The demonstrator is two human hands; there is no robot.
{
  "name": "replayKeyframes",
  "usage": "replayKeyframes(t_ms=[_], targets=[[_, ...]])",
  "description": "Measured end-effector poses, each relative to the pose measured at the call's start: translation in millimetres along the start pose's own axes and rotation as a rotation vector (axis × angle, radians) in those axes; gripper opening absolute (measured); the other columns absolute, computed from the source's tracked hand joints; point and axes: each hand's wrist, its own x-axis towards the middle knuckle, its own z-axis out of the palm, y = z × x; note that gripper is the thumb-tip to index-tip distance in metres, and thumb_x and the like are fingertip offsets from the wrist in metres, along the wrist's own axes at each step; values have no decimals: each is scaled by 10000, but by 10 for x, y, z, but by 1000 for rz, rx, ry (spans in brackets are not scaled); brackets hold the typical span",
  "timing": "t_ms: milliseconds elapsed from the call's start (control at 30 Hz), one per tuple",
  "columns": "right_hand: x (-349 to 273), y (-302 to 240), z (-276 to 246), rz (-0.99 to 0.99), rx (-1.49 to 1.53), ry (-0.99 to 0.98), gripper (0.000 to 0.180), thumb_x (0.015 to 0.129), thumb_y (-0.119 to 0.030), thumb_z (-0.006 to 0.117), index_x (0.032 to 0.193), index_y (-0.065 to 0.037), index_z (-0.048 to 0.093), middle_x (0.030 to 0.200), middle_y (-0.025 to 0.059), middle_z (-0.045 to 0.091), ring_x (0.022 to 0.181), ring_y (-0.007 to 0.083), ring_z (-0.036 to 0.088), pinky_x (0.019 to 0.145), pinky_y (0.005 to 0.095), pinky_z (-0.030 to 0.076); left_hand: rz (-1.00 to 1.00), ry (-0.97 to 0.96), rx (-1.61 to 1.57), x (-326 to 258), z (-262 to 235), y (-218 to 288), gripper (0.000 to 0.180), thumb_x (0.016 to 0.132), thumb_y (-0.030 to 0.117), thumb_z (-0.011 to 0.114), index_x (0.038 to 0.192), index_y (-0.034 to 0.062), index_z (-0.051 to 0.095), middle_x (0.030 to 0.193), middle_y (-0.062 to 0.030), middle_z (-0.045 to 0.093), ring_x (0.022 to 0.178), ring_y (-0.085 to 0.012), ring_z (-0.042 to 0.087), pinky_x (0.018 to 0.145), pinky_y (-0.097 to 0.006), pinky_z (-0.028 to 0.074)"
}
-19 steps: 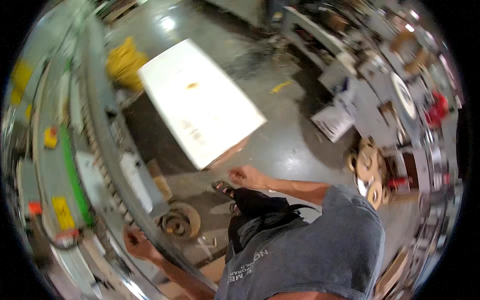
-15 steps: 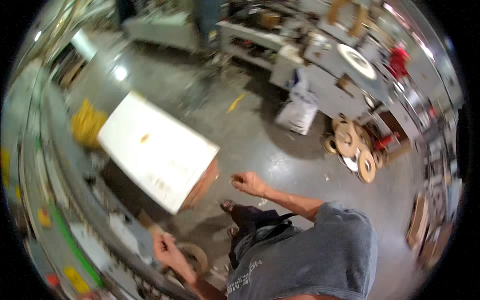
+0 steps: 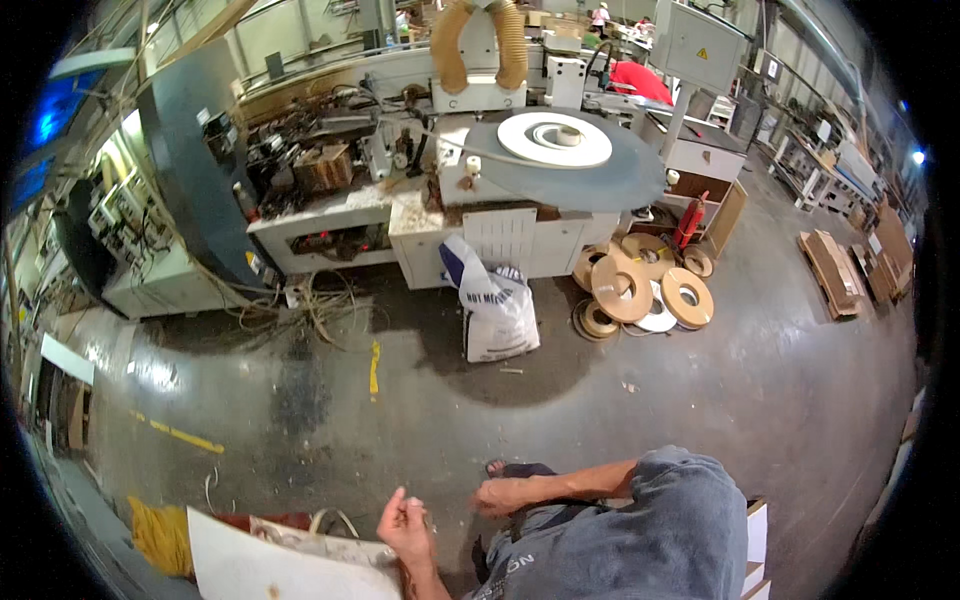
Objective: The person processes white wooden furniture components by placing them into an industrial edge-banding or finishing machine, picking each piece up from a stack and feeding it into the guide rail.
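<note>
My left hand (image 3: 405,525) hangs in front of my body, fingers loosely curled, with nothing visible in it. It sits just beside the right edge of a white panel (image 3: 270,570) at the bottom left. My right hand (image 3: 505,493) is held out flat a little to the right, above my dark trousers and a sandalled foot (image 3: 515,468). It holds nothing. The two hands are close but do not touch.
A long edge-banding machine (image 3: 400,190) runs along the back, with a grey round table (image 3: 590,175) carrying a white tape coil (image 3: 555,140). A white sack (image 3: 495,300) and several tape rolls (image 3: 640,290) lie on the concrete floor. Board stacks (image 3: 830,265) are at the right.
The view has swung up from the white panel and conveyor toward the machine. The panel now shows only at the bottom left. My left hand has come closer to my right.
</note>
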Motion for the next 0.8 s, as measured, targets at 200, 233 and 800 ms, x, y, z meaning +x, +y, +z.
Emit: replayKeyframes(t_ms=[200,233,800], targets=[[1465,642,-1452,52,124,211,231,765,-178,598,799,51,588,788,265,635,735,419,630,653,498,491,10,0,151,1166,345,12,306,857,-29,630,1155,-98,625,754,-30,610,664,-92,546,624,-237,470],[1812,647,-1689,-19,121,280,251,769,-191,598,836,51,598,793,262,638,735,425,628,655,493,497,17,22,150,1393,307,-15,306,857,-29,630,1155,-98,625,754,-30,610,664,-92,546,624,-237,470],[4952,4264,-1756,82,-277,-204,247,766,-238,625,901,-37,678,820,141,641,764,294,618,654,441,487,47,356,264,5628,-2100,842,320,902,109,659,1201,-5,645,862,-20,663,759,-63,579,690,-225,489]])
